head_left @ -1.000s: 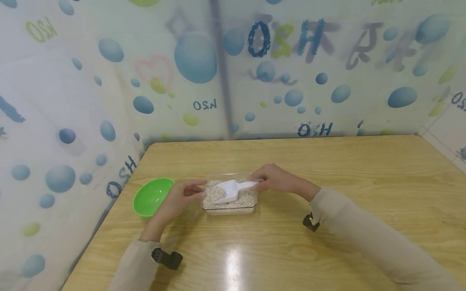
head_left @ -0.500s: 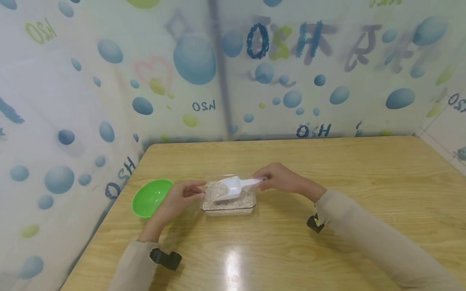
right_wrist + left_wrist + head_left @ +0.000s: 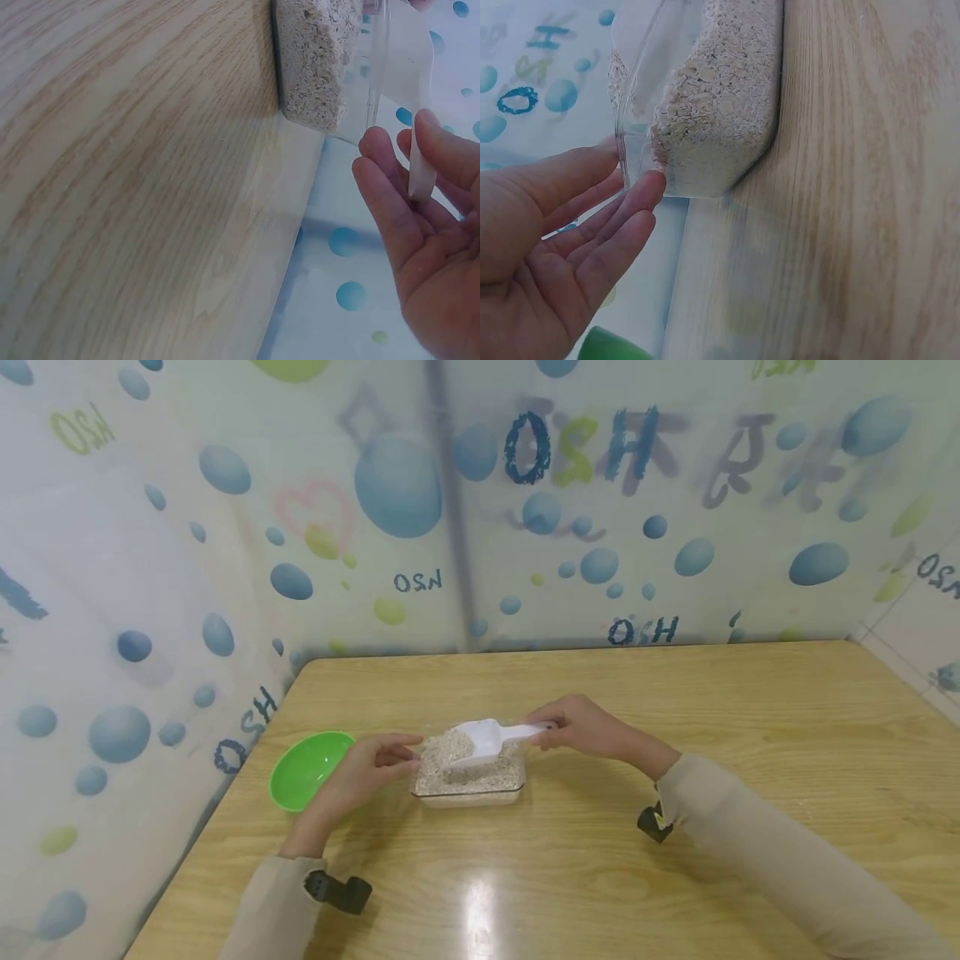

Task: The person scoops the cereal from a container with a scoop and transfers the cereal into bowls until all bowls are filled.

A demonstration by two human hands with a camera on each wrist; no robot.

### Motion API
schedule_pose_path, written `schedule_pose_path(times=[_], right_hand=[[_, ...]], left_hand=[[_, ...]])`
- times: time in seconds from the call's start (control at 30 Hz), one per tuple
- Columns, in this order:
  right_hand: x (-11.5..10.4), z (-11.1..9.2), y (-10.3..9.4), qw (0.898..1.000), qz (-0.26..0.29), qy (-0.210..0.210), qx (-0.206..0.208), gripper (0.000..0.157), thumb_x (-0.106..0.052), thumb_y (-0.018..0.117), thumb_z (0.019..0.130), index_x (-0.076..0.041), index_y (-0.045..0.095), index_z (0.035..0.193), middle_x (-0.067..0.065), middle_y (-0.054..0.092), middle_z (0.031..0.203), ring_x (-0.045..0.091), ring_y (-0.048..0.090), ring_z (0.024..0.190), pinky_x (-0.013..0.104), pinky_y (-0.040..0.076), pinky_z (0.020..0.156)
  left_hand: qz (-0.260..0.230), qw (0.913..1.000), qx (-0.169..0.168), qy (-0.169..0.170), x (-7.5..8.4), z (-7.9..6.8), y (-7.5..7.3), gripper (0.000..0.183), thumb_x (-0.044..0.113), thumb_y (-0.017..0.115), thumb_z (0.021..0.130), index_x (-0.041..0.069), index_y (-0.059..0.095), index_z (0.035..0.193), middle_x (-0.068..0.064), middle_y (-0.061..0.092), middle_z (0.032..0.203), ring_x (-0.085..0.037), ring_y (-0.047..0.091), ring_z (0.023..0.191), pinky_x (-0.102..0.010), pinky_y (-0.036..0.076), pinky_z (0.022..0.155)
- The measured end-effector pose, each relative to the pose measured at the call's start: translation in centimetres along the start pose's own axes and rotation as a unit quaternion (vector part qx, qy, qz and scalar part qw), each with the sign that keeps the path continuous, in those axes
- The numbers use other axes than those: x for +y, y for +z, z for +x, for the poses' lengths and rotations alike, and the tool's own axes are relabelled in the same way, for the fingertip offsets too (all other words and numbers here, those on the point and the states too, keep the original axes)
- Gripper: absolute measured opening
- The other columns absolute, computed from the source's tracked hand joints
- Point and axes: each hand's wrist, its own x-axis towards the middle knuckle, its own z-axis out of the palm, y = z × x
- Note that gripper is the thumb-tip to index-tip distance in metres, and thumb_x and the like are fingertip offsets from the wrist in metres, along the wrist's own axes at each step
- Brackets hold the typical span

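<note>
A clear plastic box [image 3: 472, 797] full of rolled oats [image 3: 720, 97] stands on the table. The right hand [image 3: 576, 725] grips the handle of a white scoop [image 3: 489, 739] between thumb and fingers. The scoop lies tilted over the box, its mouth facing left and heaped with oats. At the box's left end, the left hand [image 3: 366, 768] holds the rim, its thumb up at the edge and its fingertips against the outer wall. The right wrist view shows the scoop's handle end [image 3: 421, 176] between the right thumb and fingers, by the box's other end.
A green bowl [image 3: 300, 772] stands on the wooden table [image 3: 600, 877], left of the box and partly behind the left forearm. A wall covering [image 3: 525, 568] printed with bubbles rises along the table's back and left sides.
The right hand has drawn back slightly to the right, and the scoop has tilted and risen a little, its load of oats growing. The left hand stays at the box's end.
</note>
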Motion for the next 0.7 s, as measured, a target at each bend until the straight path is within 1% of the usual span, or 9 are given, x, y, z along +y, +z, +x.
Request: schedule_pose_path(times=[0.07, 0.17, 0.3, 0.37, 0.43, 0.5, 0.6, 0.7], right_hand=[[-0.1, -0.1, -0.1, 1.0, 0.002, 0.0, 0.003, 0.032, -0.013, 0.061, 0.088, 0.004, 0.061, 0.116, 0.016, 0.067, 0.085, 0.028, 0.064, 0.077, 0.032, 0.049, 0.064], [-0.2, -0.1, -0.2, 1.0, 0.001, -0.005, 0.007, 0.034, -0.012, 0.061, 0.088, 0.007, 0.059, 0.117, 0.016, 0.067, 0.082, 0.027, 0.064, 0.077, 0.028, 0.046, 0.061], [-0.4, -0.1, -0.3, 1.0, 0.01, -0.004, 0.008, 0.033, -0.011, 0.061, 0.088, 0.007, 0.059, 0.117, 0.017, 0.067, 0.083, 0.032, 0.063, 0.077, 0.026, 0.043, 0.057], [-0.5, -0.1, -0.3, 1.0, 0.013, -0.004, 0.008, 0.033, -0.012, 0.061, 0.088, 0.006, 0.06, 0.116, 0.018, 0.067, 0.082, 0.034, 0.061, 0.072, 0.025, 0.039, 0.054], [-0.5, 0.0, -0.4, 1.0, 0.012, -0.006, 0.008, 0.033, -0.013, 0.061, 0.088, 0.005, 0.06, 0.116, 0.017, 0.067, 0.081, 0.032, 0.059, 0.068, 0.024, 0.036, 0.051], [-0.5, 0.1, -0.4, 1.0, 0.009, -0.009, 0.009, 0.033, -0.014, 0.062, 0.088, 0.004, 0.061, 0.116, 0.016, 0.067, 0.081, 0.026, 0.056, 0.063, 0.024, 0.035, 0.049], [-0.6, 0.4, -0.4, 1.0, 0.001, -0.015, 0.011, 0.031, -0.014, 0.062, 0.088, 0.002, 0.062, 0.114, 0.014, 0.067, 0.081, 0.023, 0.054, 0.061, 0.023, 0.034, 0.048], [-0.9, 0.6, -0.4, 1.0, -0.014, -0.022, 0.016, 0.028, -0.014, 0.063, 0.087, 0.0, 0.065, 0.111, 0.01, 0.067, 0.079, 0.02, 0.053, 0.061, 0.022, 0.035, 0.049]], left_hand=[[0.0, 1.0, -0.002, 0.004, 0.1, -0.1, -0.1, 0.039, 0.01, 0.063, 0.087, -0.005, 0.054, 0.122, -0.016, 0.064, 0.102, -0.029, 0.061, 0.095, -0.034, 0.051, 0.08], [-0.001, 0.9999, -0.005, 0.009, 0.2, -0.1, -0.2, 0.04, 0.01, 0.063, 0.087, -0.006, 0.054, 0.122, -0.017, 0.064, 0.102, -0.028, 0.061, 0.095, -0.034, 0.052, 0.079], [0.001, 0.9998, -0.006, 0.018, -0.1, -0.1, -0.4, 0.039, 0.008, 0.063, 0.087, -0.007, 0.053, 0.122, -0.017, 0.064, 0.102, -0.028, 0.062, 0.094, -0.032, 0.052, 0.079], [0.01, 0.9996, -0.004, 0.024, -0.3, 0.0, -0.5, 0.039, 0.006, 0.063, 0.086, -0.007, 0.053, 0.122, -0.018, 0.064, 0.101, -0.028, 0.062, 0.093, -0.033, 0.052, 0.079], [0.021, 0.9995, -0.002, 0.022, -0.3, -0.1, -0.8, 0.039, 0.006, 0.062, 0.087, -0.006, 0.053, 0.122, -0.017, 0.064, 0.101, -0.029, 0.062, 0.094, -0.034, 0.051, 0.08], [0.032, 0.9993, 0.002, 0.019, -0.1, -0.1, -1.1, 0.038, 0.007, 0.062, 0.088, -0.005, 0.053, 0.123, -0.016, 0.064, 0.101, -0.029, 0.061, 0.095, -0.036, 0.051, 0.08], [0.042, 0.9991, 0.006, 0.009, 0.2, -0.3, -1.5, 0.038, 0.009, 0.061, 0.089, -0.004, 0.053, 0.124, -0.016, 0.064, 0.102, -0.028, 0.061, 0.096, -0.038, 0.051, 0.081], [0.043, 0.999, 0.011, 0.009, 0.5, -0.5, -2.0, 0.039, 0.011, 0.061, 0.089, -0.003, 0.053, 0.124, -0.016, 0.064, 0.102, -0.028, 0.061, 0.096, -0.038, 0.051, 0.079]])
